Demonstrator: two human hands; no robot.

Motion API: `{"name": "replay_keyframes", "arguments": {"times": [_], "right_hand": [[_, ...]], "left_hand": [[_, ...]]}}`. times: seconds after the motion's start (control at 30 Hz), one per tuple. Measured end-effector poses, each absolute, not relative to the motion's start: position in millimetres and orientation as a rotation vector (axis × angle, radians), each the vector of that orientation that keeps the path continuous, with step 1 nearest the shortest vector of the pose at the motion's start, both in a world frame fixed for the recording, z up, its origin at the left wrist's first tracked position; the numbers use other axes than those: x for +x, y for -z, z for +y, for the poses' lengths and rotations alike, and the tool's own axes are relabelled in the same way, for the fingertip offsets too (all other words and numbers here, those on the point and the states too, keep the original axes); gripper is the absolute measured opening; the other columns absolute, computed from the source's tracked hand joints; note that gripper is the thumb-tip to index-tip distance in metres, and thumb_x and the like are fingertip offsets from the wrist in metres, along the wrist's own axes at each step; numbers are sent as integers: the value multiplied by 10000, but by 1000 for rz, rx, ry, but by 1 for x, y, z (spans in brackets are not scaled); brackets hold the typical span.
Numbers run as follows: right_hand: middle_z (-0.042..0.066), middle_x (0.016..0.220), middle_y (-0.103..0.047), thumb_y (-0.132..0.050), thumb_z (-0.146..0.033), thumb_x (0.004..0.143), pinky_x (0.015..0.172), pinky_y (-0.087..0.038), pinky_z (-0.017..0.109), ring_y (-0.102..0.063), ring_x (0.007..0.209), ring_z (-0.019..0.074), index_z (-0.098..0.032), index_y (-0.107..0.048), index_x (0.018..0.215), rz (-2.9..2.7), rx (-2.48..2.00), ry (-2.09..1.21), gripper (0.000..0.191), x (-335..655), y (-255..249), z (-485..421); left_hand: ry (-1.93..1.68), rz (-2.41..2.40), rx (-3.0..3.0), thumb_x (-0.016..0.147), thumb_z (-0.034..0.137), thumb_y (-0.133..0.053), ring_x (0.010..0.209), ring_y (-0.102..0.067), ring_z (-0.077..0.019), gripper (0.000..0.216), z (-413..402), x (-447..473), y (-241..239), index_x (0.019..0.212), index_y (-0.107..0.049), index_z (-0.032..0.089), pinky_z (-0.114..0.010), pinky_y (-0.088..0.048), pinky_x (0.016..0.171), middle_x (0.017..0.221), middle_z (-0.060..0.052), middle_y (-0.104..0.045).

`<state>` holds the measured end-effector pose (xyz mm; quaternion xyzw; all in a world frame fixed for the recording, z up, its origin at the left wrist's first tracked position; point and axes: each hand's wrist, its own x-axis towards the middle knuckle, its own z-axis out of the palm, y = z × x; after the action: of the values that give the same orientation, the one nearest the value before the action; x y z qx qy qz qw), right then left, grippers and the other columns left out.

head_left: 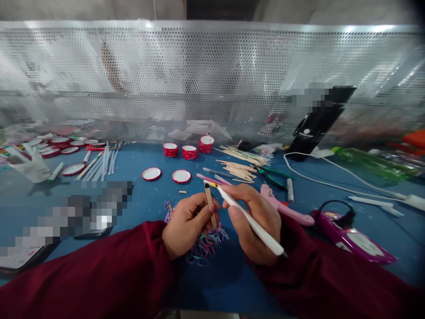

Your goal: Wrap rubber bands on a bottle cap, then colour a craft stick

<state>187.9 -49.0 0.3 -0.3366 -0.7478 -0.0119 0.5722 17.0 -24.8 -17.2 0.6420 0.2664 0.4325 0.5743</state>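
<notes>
My left hand (186,223) is closed around a flat wooden craft stick (210,204), held upright with a dark mark at its top end. My right hand (254,219) grips a white marker pen (249,219) like a pencil, its yellow tip touching the top of the stick. Both hands hover just above a tangle of coloured rubber bands (207,246) on the blue table (149,199). Dark red sleeves cover both forearms.
Behind the hands lie a pile of wooden sticks (237,170), coloured pens, green pliers (274,176), red tape rolls (189,152) and red-rimmed lids (152,173). A pink glue gun (287,208), a purple device (352,237), a white cable and a black bottle (318,122) are at right. Perforated metal screen behind.
</notes>
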Motion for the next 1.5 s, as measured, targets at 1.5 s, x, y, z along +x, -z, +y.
{"name": "replay_keyframes", "arguments": {"times": [1.5], "right_hand": [[-5, 789, -705, -622, -69, 787, 914, -578, 461, -673, 721, 184, -244, -583, 958, -1866, -647, 254, 248, 185, -7, -44]], "left_hand": [[-996, 635, 1558, 1004, 452, -511, 555, -473, -92, 304, -35, 18, 15, 887, -557, 174, -213, -389, 529, 677, 23, -535]]}}
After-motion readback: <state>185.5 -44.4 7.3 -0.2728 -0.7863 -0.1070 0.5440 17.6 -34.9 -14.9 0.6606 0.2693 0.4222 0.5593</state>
